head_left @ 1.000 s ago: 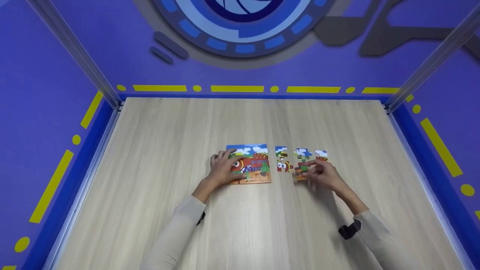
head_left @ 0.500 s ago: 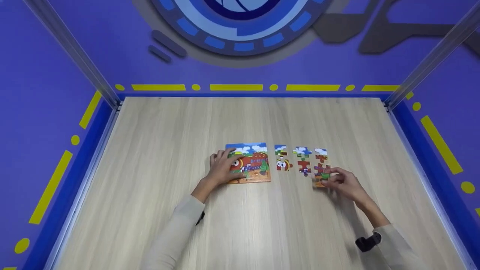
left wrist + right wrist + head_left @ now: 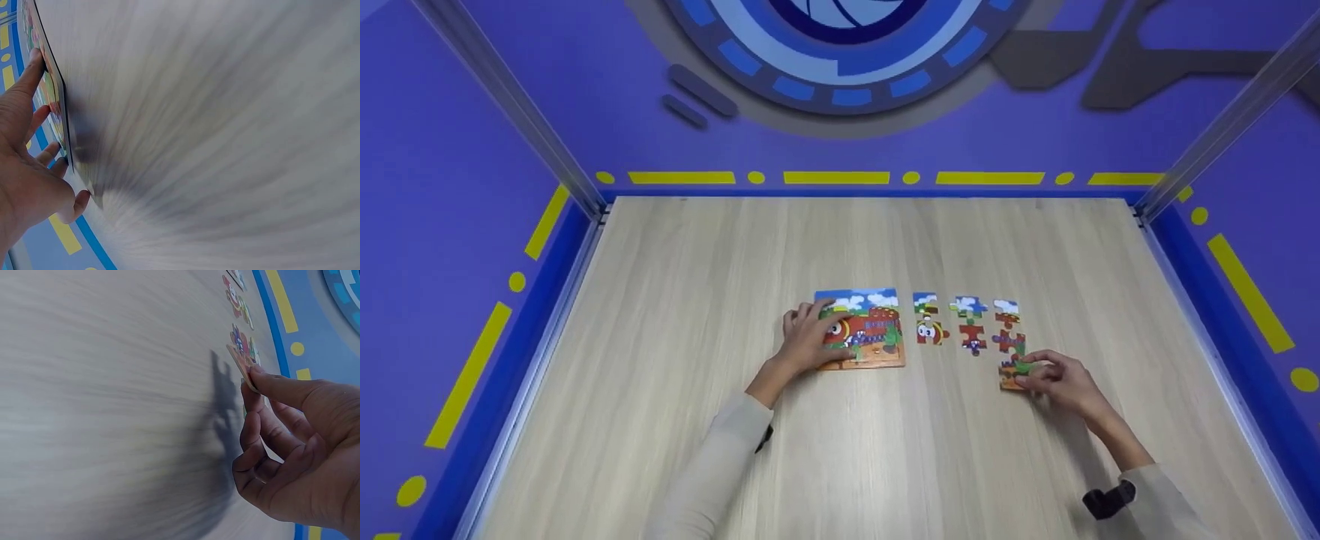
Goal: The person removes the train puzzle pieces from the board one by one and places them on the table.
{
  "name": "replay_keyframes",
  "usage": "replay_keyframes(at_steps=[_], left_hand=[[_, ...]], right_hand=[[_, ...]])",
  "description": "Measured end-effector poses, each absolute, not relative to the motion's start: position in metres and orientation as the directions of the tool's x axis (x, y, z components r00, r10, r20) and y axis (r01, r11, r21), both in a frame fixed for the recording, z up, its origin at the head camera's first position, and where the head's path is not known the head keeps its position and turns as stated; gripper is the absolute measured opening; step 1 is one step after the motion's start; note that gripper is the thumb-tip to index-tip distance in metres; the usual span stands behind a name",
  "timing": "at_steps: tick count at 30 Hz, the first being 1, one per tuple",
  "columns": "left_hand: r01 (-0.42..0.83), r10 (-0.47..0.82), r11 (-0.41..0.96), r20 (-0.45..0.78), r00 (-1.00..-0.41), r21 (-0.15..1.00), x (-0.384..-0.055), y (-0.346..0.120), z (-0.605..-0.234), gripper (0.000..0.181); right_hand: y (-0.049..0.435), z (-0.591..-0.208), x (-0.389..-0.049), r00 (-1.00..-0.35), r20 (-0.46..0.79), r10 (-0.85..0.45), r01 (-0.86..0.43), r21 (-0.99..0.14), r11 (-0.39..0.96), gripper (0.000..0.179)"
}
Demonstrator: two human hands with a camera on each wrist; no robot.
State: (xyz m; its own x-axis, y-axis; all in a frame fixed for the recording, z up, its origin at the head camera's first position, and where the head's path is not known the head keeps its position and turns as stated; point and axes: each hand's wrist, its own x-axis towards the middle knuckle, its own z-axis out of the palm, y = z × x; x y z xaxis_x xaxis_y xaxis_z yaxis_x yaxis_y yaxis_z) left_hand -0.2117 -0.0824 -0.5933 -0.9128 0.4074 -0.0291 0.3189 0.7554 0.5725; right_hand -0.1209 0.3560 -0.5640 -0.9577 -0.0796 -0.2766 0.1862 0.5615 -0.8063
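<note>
A square picture puzzle [image 3: 877,341] with a red cartoon train lies in the middle of the table. My left hand [image 3: 805,337] rests on its left side, fingers spread over the picture; in the left wrist view the thumb [image 3: 35,59] lies on its face. My right hand [image 3: 1061,382] pinches a puzzle piece [image 3: 1009,376], orange with green, between thumb and fingers. In the right wrist view that puzzle piece [image 3: 243,367] is tilted above its shadow. Just beyond it in the head view lies a red and purple puzzle piece [image 3: 1006,340].
Other loose pieces stand in columns right of the puzzle: a piece with eyes [image 3: 931,331], a red piece [image 3: 972,337], and sky pieces such as the cloud piece [image 3: 1006,307]. Blue panels [image 3: 840,150] wall the wooden table [image 3: 697,300] at the back and sides.
My right hand has carried the orange and green piece rightward and nearer, from the middle column to below the right one. My left hand stays on the puzzle.
</note>
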Motion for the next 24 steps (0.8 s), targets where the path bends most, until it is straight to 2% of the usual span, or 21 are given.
replay_keyframes(at_steps=[4,9,18,24], left_hand=[[0.326,0.408,0.758,-0.022,-0.913,0.565,-0.213,-0.082,-0.594,0.07],[0.327,0.403,0.764,-0.016,-0.915,0.557,-0.213,-0.081,-0.596,0.07],[0.312,0.394,0.781,-0.041,-0.918,0.541,-0.211,-0.08,-0.596,0.071],[0.328,0.403,0.779,-0.027,-0.915,0.534,-0.212,-0.082,-0.597,0.071]], right_hand=[[0.355,-0.568,-0.121,-0.961,-0.268,-0.066,0.185,-0.802,0.568,0.036],[0.352,-0.572,-0.119,-0.967,-0.253,-0.036,0.171,-0.747,0.643,0.035],[0.348,-0.577,-0.115,-0.991,-0.133,-0.016,0.073,-0.636,0.769,0.03],[0.345,-0.578,-0.112,-0.995,-0.101,-0.01,0.057,-0.638,0.768,0.027]])
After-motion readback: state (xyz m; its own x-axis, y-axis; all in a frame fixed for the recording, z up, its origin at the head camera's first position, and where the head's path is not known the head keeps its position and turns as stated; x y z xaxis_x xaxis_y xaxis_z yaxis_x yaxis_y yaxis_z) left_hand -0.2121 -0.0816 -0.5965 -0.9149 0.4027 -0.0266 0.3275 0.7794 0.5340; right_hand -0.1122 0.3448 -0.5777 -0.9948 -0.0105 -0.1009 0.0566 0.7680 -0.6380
